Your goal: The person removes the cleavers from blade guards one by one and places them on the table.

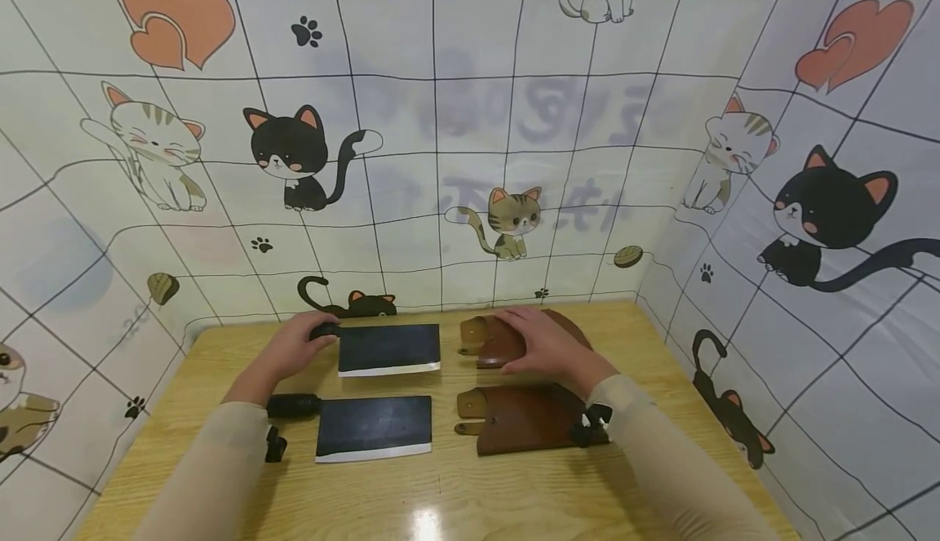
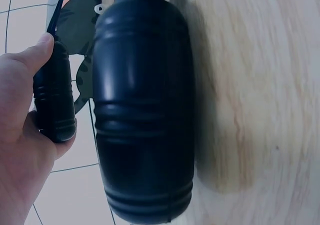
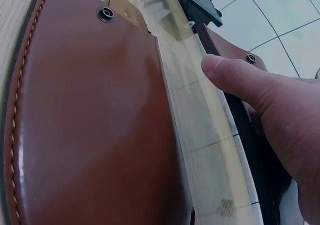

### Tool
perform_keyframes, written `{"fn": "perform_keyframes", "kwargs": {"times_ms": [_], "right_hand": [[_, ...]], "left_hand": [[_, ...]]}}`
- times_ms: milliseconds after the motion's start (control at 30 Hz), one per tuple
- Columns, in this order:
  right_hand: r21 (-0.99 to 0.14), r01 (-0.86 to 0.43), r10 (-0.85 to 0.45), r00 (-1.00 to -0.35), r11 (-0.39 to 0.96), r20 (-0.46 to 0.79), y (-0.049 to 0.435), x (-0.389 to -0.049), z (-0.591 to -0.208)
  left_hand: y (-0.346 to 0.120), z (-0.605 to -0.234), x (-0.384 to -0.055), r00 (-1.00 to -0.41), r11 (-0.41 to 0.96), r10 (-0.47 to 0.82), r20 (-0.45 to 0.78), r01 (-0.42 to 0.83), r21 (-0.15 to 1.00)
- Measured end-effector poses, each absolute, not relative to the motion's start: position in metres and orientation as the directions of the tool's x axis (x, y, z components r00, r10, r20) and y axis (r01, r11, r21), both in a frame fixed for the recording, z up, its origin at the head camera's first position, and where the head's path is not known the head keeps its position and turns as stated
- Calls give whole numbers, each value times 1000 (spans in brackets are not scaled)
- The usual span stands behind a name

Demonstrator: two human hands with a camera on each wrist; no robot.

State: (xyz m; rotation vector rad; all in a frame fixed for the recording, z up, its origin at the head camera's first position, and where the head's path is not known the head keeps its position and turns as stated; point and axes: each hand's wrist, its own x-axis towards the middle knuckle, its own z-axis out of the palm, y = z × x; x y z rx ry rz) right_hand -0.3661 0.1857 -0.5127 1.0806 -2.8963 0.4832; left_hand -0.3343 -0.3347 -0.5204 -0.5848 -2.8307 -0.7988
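Note:
Two cleavers with dark blades and black handles lie one behind the other on the left half of the table. My left hand (image 1: pixel 288 352) grips the black handle (image 2: pixel 54 92) of the back cleaver (image 1: pixel 389 347). Nearer to me lies the front cleaver (image 1: pixel 374 427), whose ribbed handle (image 2: pixel 145 105) looms large in the left wrist view. To the right are two brown leather sheaths with snap straps. My right hand (image 1: pixel 547 343) holds the back sheath (image 1: pixel 494 343) across its width, the thumb along its near edge. Just below that hand lies the front sheath (image 1: pixel 521 419).
The wooden table (image 1: pixel 441 492) is enclosed by a white gridded cloth (image 1: pixel 396 117) printed with cats and hearts at the back and sides. The right forearm passes over the end of the front sheath. Small black straps sit on both wrists.

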Motion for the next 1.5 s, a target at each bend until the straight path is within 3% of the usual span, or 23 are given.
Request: {"fn": "perform_keyframes", "kwargs": {"times_ms": [1500], "right_hand": [[-333, -604, -643, -766, 724, -9, 187, -375, -538]], "left_hand": [[-352, -552, -345, -919, 754, 336, 207, 394, 525]]}}
